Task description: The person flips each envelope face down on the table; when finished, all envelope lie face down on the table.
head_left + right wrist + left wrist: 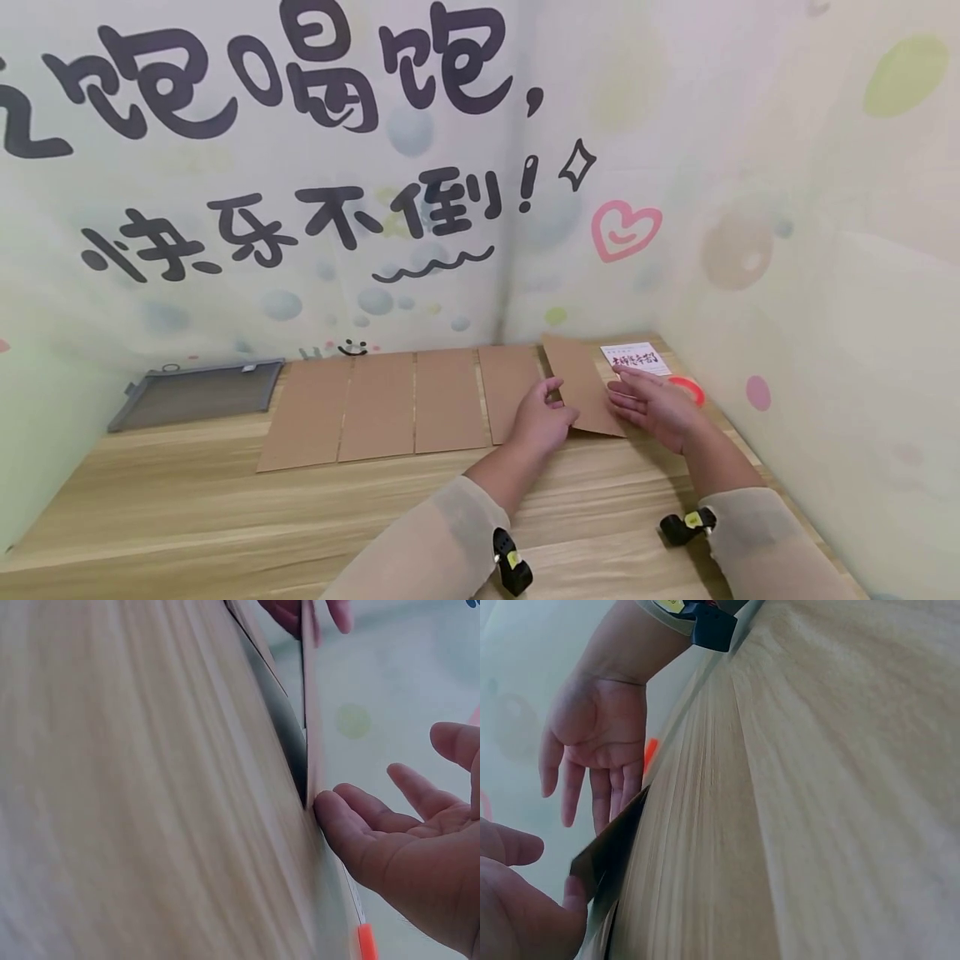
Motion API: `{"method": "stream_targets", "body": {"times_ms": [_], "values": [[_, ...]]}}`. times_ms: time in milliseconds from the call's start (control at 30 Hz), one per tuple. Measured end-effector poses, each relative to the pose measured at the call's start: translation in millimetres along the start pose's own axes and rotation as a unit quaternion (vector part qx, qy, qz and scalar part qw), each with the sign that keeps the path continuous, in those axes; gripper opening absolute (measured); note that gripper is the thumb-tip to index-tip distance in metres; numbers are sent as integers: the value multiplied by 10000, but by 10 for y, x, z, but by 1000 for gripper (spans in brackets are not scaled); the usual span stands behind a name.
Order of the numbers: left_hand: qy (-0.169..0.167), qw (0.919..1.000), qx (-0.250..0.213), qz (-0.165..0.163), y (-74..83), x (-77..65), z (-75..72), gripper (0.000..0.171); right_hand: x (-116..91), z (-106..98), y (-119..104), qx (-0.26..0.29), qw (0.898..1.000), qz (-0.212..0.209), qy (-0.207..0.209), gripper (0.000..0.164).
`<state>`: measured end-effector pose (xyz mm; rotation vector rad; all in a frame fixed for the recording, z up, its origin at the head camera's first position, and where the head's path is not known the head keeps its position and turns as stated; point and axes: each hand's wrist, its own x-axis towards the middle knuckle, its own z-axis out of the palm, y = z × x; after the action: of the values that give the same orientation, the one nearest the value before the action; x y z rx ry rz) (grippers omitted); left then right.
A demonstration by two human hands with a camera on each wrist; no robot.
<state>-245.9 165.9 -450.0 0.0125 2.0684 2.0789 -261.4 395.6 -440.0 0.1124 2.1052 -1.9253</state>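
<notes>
My left hand [542, 421] pinches the left edge of a brown cardboard panel [583, 387], which is tilted with that edge raised off the table. In the right wrist view, left-hand fingers show on both faces of the panel [313, 750]. At the panel's right edge is my right hand [662, 408], its fingers extended and palm turned inward. One right fingertip touches or nearly touches the low edge in the right wrist view. Left of the raised panel, several similar cardboard panels [450, 404] lie flat in a row, with narrow gaps between most of them.
A grey mesh pouch [197, 398] lies at the far left of the wooden table [262, 525]. Behind my right hand are a white printed card [637, 357] and an orange-red ring [697, 388], partly covered. Printed fabric walls [787, 250] stand behind and at the right.
</notes>
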Motion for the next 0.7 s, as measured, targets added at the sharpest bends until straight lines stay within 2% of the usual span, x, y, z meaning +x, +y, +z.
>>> {"method": "stream_targets", "body": {"times_ms": [233, 400, 567, 700], "values": [[-50, 10000, 21, 68, 23, -33, 2, 62, 7, -5, 2, -109, 9998, -142, -52, 78], [-45, 9998, 184, 88, 58, -74, -52, 59, 3, 45, -49, -303, 9985, -446, 62, 79], [-148, 9992, 291, 244, 128, -117, -299, 57, -39, 185, -157, -391, 9961, -746, 271, 72], [-99, 9976, 437, 522, 224, -99, -624, 57, -48, 381, -255, -369, 9949, -910, 210, 68]]}}
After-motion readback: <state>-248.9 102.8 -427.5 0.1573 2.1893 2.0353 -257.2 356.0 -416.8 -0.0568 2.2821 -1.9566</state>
